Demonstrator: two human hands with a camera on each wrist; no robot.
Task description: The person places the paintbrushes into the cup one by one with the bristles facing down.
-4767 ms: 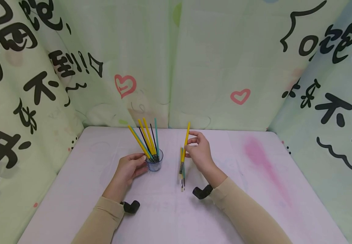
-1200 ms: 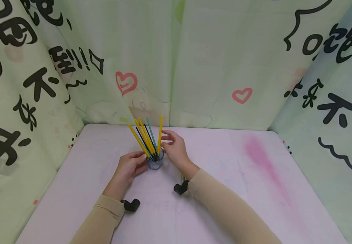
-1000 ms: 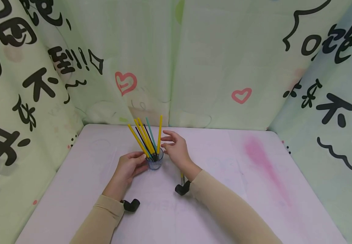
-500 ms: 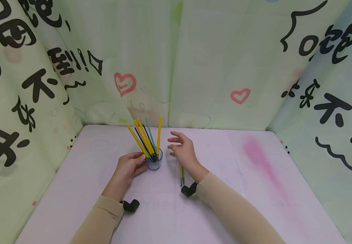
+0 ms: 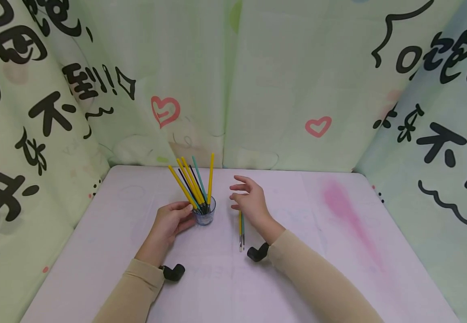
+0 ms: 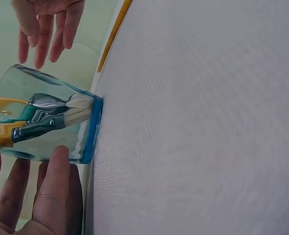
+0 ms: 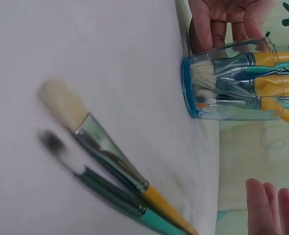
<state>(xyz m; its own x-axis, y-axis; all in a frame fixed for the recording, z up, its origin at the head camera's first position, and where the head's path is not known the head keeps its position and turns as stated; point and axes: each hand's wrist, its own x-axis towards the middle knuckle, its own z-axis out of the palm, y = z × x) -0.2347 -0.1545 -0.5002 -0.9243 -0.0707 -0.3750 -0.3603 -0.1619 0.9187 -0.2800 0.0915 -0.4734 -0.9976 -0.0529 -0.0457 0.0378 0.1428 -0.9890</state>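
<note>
A small clear glass [image 5: 204, 217] with a bluish base stands upright and holds several paintbrushes [image 7: 232, 73], their bristles down and their yellow, teal and dark handles leaning out of the top. My left hand [image 5: 174, 223] holds the glass from its left side, thumb near the rim and fingers against the wall. To the right, my right hand [image 5: 251, 202] hovers with loose fingers and nothing in them. Below it on the table lie a yellow-handled flat brush [image 7: 102, 147] and a teal-handled brush [image 7: 105, 188], side by side; the hand hides their upper handles in the head view.
The table [image 5: 318, 278] has a pale cloth with a pink smear [image 5: 350, 215] on the right. Printed curtains [image 5: 274, 89] enclose the back and both sides. A black wrist camera [image 5: 174, 272] sits on each forearm.
My right hand carried a yellow brush from the pile into the glass and let go of it. It has since drawn back right, above the two lying brushes. The left hand stayed at the glass.
</note>
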